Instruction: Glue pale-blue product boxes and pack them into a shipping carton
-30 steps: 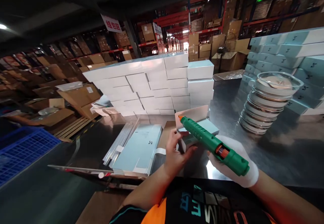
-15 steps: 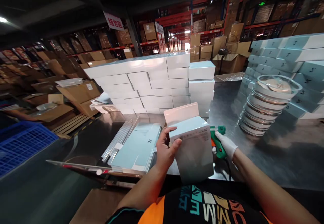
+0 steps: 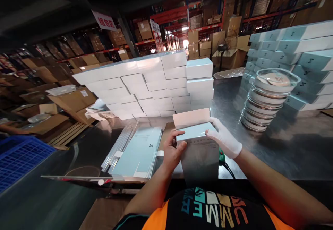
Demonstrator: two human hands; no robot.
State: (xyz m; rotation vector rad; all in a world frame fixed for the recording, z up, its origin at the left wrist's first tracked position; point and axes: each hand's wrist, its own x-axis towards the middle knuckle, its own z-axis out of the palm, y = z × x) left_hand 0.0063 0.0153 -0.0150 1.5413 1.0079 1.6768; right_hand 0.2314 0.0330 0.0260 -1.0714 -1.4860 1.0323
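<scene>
Held upright in front of my chest is a light blue and white carton (image 3: 199,157) with a pale flap standing up at its far side. My left hand (image 3: 174,149), bare, grips its left edge, thumb on the near face and fingers over the top. My right hand (image 3: 224,138), in a white glove, holds the carton's top right corner. Behind the carton, a green glue gun (image 3: 221,156) with a black cord lies on the metal table (image 3: 260,153), mostly hidden. Flat light blue cartons (image 3: 140,150) lie left of my left hand, beside clear plastic strips (image 3: 119,148).
White boxes (image 3: 153,84) form a wall across the table's back. Light blue boxes (image 3: 312,67) are piled at the right, behind a stack of round clear-lidded containers (image 3: 262,105). A blue crate (image 3: 23,160) stands at the far left, near open brown cartons (image 3: 75,101).
My right hand has let go of the green glue gun and moved up to the carton's top right corner. My left hand keeps its hold. The view has shifted slightly.
</scene>
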